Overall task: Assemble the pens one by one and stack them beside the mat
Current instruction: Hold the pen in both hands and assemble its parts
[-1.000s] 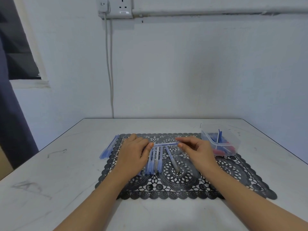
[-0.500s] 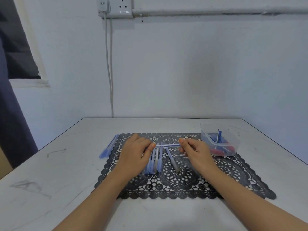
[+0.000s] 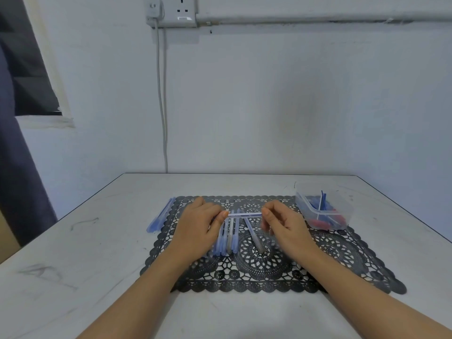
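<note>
Both hands, left hand and right hand, pinch the light, stiff, probably slippery pen barrel at its ends.

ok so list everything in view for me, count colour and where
table: one, white, foreground
mat: one, black lace, middle of the table
held pen: one, clear and blue, level above the mat
loose pens: several, blue and grey, on the mat under the hands
stacked pens: several, blue, on the table beside the mat's left edge
container: one, clear, blue and red parts inside, mat's far right corner
socket: one, white, on the wall
left hand: one, pinches the held pen's left end
right hand: one, pinches its right end
</note>
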Demonstrator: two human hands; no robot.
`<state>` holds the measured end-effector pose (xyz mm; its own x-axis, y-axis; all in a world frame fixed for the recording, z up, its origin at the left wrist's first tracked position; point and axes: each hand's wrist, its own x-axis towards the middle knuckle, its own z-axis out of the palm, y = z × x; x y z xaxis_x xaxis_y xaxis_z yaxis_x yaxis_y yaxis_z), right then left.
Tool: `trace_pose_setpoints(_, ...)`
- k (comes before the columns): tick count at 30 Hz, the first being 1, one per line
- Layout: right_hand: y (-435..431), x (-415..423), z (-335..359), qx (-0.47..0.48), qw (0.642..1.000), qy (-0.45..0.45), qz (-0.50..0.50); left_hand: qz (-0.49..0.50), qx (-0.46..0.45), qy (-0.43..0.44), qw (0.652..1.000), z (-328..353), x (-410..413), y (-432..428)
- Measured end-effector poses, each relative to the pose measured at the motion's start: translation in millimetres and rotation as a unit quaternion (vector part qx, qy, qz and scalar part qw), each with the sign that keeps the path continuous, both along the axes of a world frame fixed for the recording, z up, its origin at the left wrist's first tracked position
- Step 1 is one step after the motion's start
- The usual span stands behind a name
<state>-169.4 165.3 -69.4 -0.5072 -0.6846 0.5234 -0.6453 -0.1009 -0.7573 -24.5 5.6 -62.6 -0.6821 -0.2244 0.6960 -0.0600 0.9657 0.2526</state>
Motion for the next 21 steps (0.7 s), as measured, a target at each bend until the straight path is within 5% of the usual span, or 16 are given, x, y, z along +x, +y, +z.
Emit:
trace_pose_setpoints(5, 1.5, 1.9, 3.3, -0.008, 0.996, 0.071, -0.048, 0.000, -0.017, -0.008, 1.000, -1.4, -0.5, 0.0)
trace_pose_setpoints(13, 1.0, 1.4, 2.4, -0.035, 0.999, -0.002, 0.007, -0.003, -0.030, 0.010, 0.999, -0.6, -0.7, -1.8)
trace_pose_setpoints(21, 1.6, -1.3, 2.0, -0.031, 0.995, 0.080, -0.045, -0.002, -0.039, 0.012, 0.999, -1.2, -2.1, -3.2)
